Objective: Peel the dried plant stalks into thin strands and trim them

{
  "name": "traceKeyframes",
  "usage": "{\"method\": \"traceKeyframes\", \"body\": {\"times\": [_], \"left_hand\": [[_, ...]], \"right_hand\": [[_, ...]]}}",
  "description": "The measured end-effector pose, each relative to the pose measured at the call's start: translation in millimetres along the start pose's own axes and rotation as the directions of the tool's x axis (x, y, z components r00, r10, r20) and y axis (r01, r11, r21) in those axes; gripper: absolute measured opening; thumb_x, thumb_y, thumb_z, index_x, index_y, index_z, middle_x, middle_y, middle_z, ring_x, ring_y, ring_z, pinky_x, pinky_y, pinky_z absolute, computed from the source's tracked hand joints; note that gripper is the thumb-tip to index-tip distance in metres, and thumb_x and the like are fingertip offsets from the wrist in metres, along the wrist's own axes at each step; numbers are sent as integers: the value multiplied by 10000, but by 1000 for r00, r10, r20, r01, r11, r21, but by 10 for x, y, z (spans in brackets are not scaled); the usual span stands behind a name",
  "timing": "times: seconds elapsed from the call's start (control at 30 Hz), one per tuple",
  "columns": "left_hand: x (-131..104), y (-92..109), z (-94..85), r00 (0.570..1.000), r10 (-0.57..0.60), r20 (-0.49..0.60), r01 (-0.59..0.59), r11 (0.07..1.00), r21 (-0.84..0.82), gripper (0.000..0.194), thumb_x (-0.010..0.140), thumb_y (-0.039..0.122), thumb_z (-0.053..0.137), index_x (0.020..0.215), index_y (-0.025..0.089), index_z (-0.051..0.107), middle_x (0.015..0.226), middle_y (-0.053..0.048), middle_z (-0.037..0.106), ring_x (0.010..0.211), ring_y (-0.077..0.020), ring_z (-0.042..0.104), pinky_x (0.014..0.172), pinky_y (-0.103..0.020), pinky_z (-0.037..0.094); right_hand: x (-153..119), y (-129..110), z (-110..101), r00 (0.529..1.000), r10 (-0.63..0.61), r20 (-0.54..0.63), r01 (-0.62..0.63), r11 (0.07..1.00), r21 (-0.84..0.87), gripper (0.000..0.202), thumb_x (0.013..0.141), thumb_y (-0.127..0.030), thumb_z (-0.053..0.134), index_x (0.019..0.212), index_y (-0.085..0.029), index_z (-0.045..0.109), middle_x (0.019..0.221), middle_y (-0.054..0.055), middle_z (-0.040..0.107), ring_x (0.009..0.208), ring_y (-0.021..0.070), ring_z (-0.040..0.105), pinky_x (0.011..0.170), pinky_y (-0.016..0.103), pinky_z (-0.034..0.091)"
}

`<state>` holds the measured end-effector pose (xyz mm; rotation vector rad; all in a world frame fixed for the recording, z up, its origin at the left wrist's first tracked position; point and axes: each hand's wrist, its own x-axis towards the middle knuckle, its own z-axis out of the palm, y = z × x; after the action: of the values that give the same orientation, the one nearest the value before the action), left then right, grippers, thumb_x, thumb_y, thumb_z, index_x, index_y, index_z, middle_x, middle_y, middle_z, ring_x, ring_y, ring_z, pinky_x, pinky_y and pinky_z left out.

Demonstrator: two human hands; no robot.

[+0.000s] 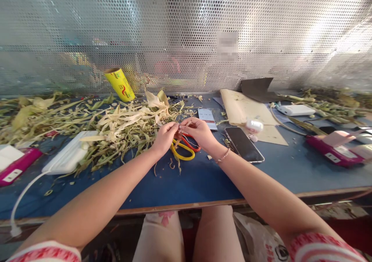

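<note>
While hands meet above scissors (183, 148), fingers (178, 127) pinch husk strip.

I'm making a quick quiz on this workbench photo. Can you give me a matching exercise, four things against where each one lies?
Things:
1. yellow roll
2. scissors
3. dark phone
4. white power bank

Places:
A. flat on the table, just right of the right hand
B. far right, near the mesh wall
C. under the left hand and right hand
D. leaning at the back, left of the husk pile

Pairs: 1-D, 2-C, 3-A, 4-B
</note>
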<state>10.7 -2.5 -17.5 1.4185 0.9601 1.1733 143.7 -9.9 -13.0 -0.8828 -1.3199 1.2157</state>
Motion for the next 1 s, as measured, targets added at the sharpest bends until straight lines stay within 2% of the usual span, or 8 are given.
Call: {"method": "traceKeyframes", "body": {"times": [0.2, 0.3, 0.4, 0.6, 0.83, 1.0], "left_hand": [[-9, 26, 8, 1000, -3, 13, 3, 999, -51, 161, 715, 302, 501, 626, 171, 532, 578, 7, 546, 538, -120, 543, 576, -274, 491], [-13, 41, 10, 1000, -1, 29, 3, 999, -51, 61, 669, 196, 485, 690, 172, 537, 596, 20, 564, 553, -117, 558, 614, -282, 500], [-14, 45, 10, 999, -1, 32, 1, 1000, -2, 112, 636, 137, 482, 734, 170, 523, 624, 24, 580, 576, -116, 577, 639, -286, 501], [-22, 40, 30, 999, 25, 28, -27, 997, 72, 73, 660, 148, 507, 730, 167, 500, 630, 25, 581, 600, -108, 581, 677, -291, 502], [-27, 49, 49, 999, 42, 21, -43, 998, 56, 86, 686, 160, 533, 746, 174, 473, 632, 32, 568, 582, -99, 571, 656, -280, 498], [-30, 41, 48, 996, 83, 42, -87, 991, 106, 80, 700, 168, 545, 736, 172, 474, 644, 26, 558, 615, -109, 575, 667, -280, 485]], "right_hand": [[18, -3, -34, 998, -66, -24, 61, 986, -157, 148, 667, -320, 632, 688, -200, 549, 622, -12, 584, 598, 125, 545, 606, 283, 438], [27, 9, -43, 995, -84, -48, 74, 981, -181, 111, 688, -296, 602, 707, -197, 557, 629, -11, 582, 609, 125, 546, 618, 282, 436], [37, 35, -44, 993, -84, -85, 69, 983, -168, 101, 689, -283, 595, 721, -193, 562, 679, -6, 598, 643, 124, 559, 650, 282, 446], [87, 138, -48, 981, -85, -175, 69, 993, -100, 135, 676, -304, 606, 732, -189, 564, 710, -6, 598, 677, 121, 563, 713, 288, 465], [76, 118, -46, 982, -93, -164, 66, 984, -163, 120, 667, -289, 607, 731, -200, 559, 739, -2, 607, 663, 125, 561, 682, 294, 467], [71, 109, -47, 977, -106, -187, 75, 983, -169, 106, 669, -281, 602, 717, -206, 546, 743, -2, 603, 675, 131, 569, 678, 296, 473]]}}
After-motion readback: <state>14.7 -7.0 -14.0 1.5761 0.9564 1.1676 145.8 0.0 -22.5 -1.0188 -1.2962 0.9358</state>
